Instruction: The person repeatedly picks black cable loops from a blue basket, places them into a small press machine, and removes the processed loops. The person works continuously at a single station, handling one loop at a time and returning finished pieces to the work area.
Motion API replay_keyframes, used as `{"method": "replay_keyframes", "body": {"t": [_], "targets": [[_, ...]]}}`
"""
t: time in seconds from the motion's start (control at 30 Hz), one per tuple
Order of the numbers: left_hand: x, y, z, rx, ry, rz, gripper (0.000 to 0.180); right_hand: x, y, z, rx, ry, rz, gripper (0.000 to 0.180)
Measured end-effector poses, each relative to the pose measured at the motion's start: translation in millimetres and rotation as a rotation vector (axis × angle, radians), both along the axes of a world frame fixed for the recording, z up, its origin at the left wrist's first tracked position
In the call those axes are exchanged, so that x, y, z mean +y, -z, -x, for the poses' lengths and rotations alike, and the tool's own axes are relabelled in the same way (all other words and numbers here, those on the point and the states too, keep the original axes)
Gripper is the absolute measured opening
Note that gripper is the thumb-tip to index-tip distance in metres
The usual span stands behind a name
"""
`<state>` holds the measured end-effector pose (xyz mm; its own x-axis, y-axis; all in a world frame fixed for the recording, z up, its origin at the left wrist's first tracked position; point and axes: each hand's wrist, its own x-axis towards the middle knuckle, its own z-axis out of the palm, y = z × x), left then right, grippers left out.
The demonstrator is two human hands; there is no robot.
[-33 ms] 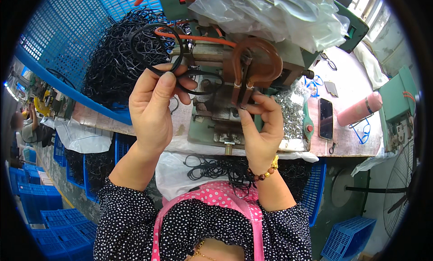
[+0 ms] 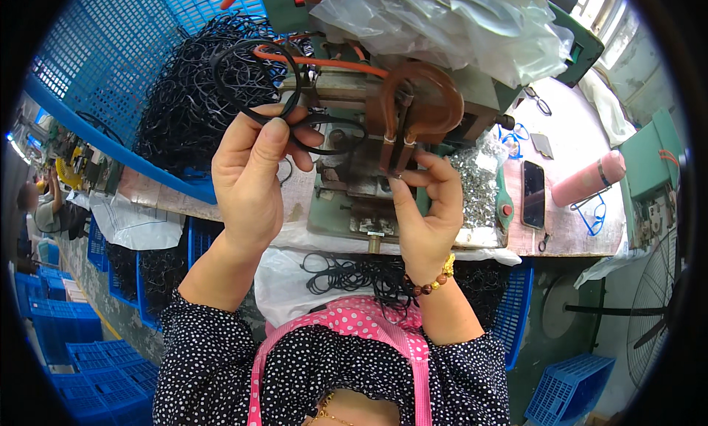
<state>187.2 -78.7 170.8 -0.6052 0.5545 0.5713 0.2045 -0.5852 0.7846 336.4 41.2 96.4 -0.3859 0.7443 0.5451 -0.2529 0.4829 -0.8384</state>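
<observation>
My left hand (image 2: 254,179) is raised in front of a green bench machine (image 2: 346,205) and grips a few black rubber loops (image 2: 254,79), which fan out above my fingers. My right hand (image 2: 428,212) is at the machine's front. Its thumb and forefinger pinch a small part just under the ends of two copper-coloured tubes (image 2: 398,142); the part is too small to make out. The tubes curve up into a copper ring (image 2: 435,94).
A blue basket (image 2: 88,79) heaped with black loops (image 2: 184,109) stands at the left. More loops (image 2: 354,275) lie in my lap. Small silvery pieces (image 2: 479,183), a phone (image 2: 532,194) and a pink bottle (image 2: 590,179) lie at the right. A fan (image 2: 656,308) and blue crates (image 2: 568,385) stand on the floor.
The black loops in my left hand now spread wider and higher above my fingers. My right hand stays at the copper tubes.
</observation>
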Motion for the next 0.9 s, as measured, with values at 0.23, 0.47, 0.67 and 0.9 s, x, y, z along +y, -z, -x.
{"method": "replay_keyframes", "body": {"t": [0.23, 0.47, 0.67, 0.9], "targets": [[-5.9, 0.6, -6.8, -0.049, 0.003, 0.025, 0.023, -0.7, 1.4, -1.3, 0.022, 0.001, -0.020, 0.025], [-39.5, 21.2, -20.0, -0.132, 0.025, 0.117, 0.024, 8.8, -1.1, -43.3, 0.196, 0.003, 0.204, 0.017], [-43.0, 30.5, -19.6, -0.217, 0.020, 0.176, 0.023, -0.5, -10.7, -43.4, 0.382, -0.204, 0.444, 0.015], [-35.7, 17.0, -18.8, -0.216, 0.020, 0.173, 0.024, 2.1, -7.1, -31.0, 0.225, -0.199, 0.290, 0.015]]}}
